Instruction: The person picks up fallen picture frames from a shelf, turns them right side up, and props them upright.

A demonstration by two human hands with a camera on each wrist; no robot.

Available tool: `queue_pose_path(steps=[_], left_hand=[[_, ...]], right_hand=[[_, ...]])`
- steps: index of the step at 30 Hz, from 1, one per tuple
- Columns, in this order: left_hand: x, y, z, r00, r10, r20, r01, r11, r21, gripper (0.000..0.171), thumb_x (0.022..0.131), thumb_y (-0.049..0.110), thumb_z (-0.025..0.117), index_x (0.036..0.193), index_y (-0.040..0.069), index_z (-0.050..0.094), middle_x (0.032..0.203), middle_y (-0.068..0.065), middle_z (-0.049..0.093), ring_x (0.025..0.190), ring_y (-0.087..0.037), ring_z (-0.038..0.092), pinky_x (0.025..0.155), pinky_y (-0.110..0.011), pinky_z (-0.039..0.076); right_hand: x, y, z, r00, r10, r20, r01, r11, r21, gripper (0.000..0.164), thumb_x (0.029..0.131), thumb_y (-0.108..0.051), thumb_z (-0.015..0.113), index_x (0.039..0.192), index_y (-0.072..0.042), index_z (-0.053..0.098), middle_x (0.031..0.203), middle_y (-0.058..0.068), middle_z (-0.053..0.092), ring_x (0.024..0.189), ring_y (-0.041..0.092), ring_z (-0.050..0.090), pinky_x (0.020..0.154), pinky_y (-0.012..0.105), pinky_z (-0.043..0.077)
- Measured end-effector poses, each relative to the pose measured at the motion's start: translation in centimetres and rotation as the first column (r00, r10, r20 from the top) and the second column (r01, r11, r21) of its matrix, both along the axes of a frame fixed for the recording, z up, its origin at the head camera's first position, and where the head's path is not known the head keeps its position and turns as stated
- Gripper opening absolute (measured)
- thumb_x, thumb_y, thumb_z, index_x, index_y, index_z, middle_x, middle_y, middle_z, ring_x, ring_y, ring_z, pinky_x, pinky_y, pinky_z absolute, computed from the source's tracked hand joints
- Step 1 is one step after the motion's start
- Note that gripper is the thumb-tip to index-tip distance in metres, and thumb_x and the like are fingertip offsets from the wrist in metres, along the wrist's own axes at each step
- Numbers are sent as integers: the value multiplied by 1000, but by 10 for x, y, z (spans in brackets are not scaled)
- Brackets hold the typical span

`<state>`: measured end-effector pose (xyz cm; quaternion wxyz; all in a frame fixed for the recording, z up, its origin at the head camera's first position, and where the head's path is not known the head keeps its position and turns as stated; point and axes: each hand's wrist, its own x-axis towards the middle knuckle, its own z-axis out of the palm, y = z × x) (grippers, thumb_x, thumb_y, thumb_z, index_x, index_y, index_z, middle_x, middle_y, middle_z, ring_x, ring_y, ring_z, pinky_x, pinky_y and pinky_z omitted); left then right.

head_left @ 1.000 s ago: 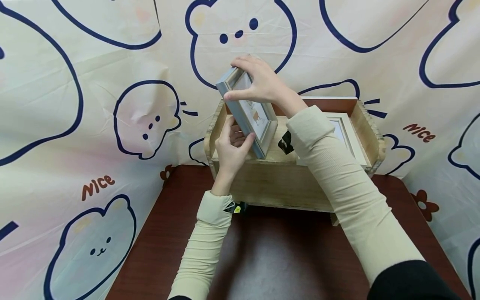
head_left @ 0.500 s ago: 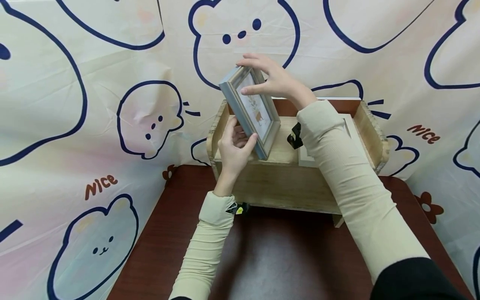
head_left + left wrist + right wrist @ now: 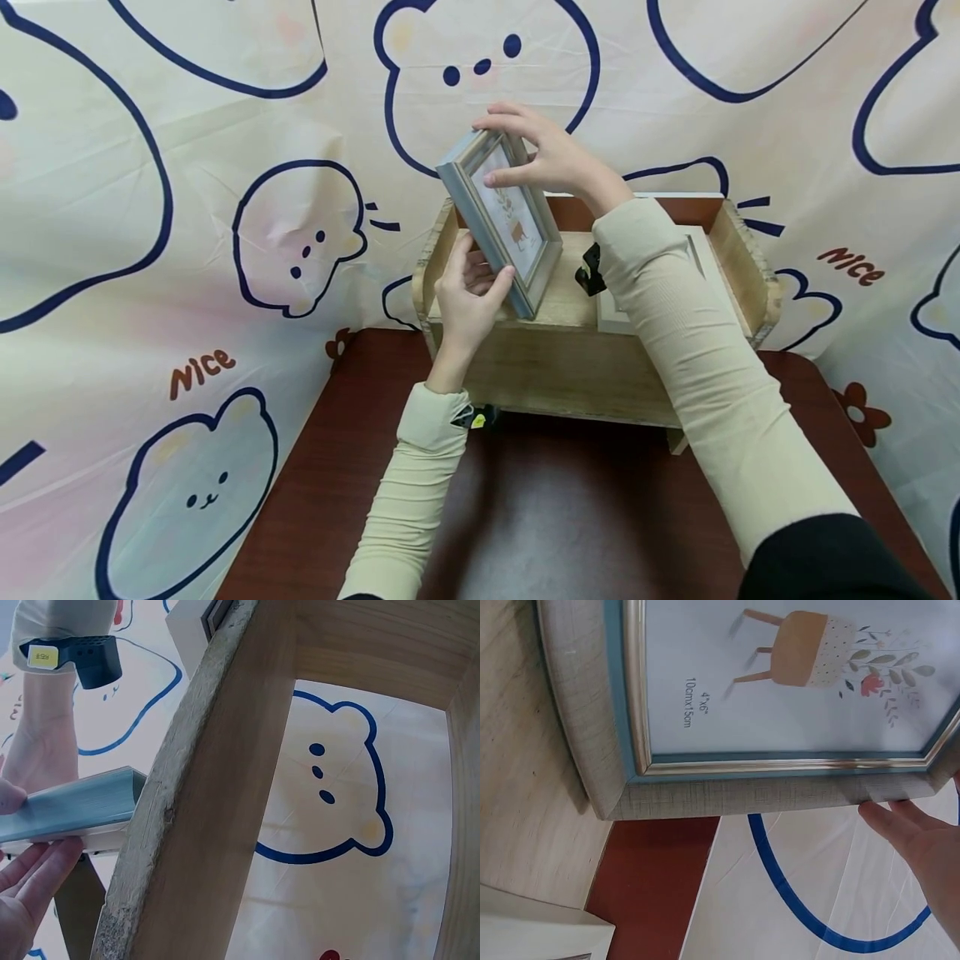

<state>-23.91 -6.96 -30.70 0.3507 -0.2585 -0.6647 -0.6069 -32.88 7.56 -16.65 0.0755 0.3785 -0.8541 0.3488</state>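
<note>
A picture frame (image 3: 517, 233), blue-grey on its side with a chair-and-flowers print, leans tilted over the left part of a wooden shelf unit (image 3: 570, 367). My left hand (image 3: 467, 292) grips its lower left side, thumb in front and fingers behind. In the left wrist view, the fingers of the left hand (image 3: 34, 889) lie under the blue side of the picture frame (image 3: 82, 802). My right hand (image 3: 555, 158) touches the top of the frame with extended fingers, its thumb overlapping the print. The right wrist view shows fingertips (image 3: 877, 810) at the frame's linen-textured border.
A white frame (image 3: 720, 275) lies on the right part of the shelf, partly hidden by my right sleeve. Raised wooden end panels (image 3: 738, 271) bound the shelf top. The unit stands on a dark red-brown table (image 3: 570, 508), before a printed cloth backdrop (image 3: 300, 125).
My right hand has shifted right along the frame, its thumb leaving the left edge and now appearing over the print. The left hand keeps its hold; the last half second shows almost no motion.
</note>
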Motion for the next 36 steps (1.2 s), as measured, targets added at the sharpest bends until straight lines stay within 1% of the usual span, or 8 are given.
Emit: queue_pose_path(steps=[3,6,11,16,23,29,32,36], left_hand=[[-1,-2,-1,1000,1,-20,-1,1000,-12,50,78,-1,66,123,-6,47,89,-22,62,72,-28,64,61,-30,54],[-1,-2,0,999,1,-35,-2,1000,-20,50,77,-1,66,123,-6,47,88,-22,62,71,-28,64,60,-30,54],[0,-4,0,999,-5,-34,4,1000,-20,50,77,-2,66,122,-7,47,88,-22,62,70,-28,64,60,-30,54],[-1,-5,0,1000,-4,-30,3,1000,-23,50,76,-2,66,122,-7,47,88,-22,62,70,-28,64,60,-30,54],[-3,-9,0,999,-15,-35,13,999,-39,50,77,-2,66,123,-7,47,87,-22,62,70,-28,64,59,-29,54],[-4,-11,1,1000,-25,-16,24,999,-37,50,77,-2,66,123,-7,47,87,-23,62,71,-29,64,61,-30,54],[-4,-13,2,999,-33,7,33,999,-29,50,77,-4,66,124,-7,47,88,-24,62,73,-30,63,62,-31,54],[-4,-15,5,998,-46,41,47,999,-22,53,76,-8,65,125,-10,46,88,-27,61,74,-33,62,62,-34,54]], right_hand=[[-1,0,-1,1000,22,7,-22,1000,-9,69,77,-20,74,137,-16,41,149,1,19,134,15,18,101,47,30],[-2,0,-1,999,34,2,-34,999,-1,72,75,-18,75,138,-16,40,150,1,18,134,15,18,101,47,31],[-3,-1,-1,999,44,-1,-44,999,1,73,74,-18,76,138,-15,40,150,1,18,134,15,18,101,47,30],[-2,-1,-1,999,38,10,-38,999,-2,73,75,-18,76,138,-16,40,150,0,18,134,15,18,101,47,31],[0,1,0,1000,16,-4,-16,1000,11,72,75,-20,75,138,-17,40,149,3,20,134,17,18,102,50,28],[0,0,0,999,2,-34,-1,1000,23,72,75,-23,75,137,-17,41,148,5,21,134,17,19,103,48,27],[1,0,0,998,-12,-55,14,999,36,72,75,-24,75,138,-17,41,148,6,22,133,18,20,103,45,27],[2,1,0,996,-18,-90,23,998,51,72,75,-25,76,138,-16,41,147,6,24,132,18,22,105,38,23]])
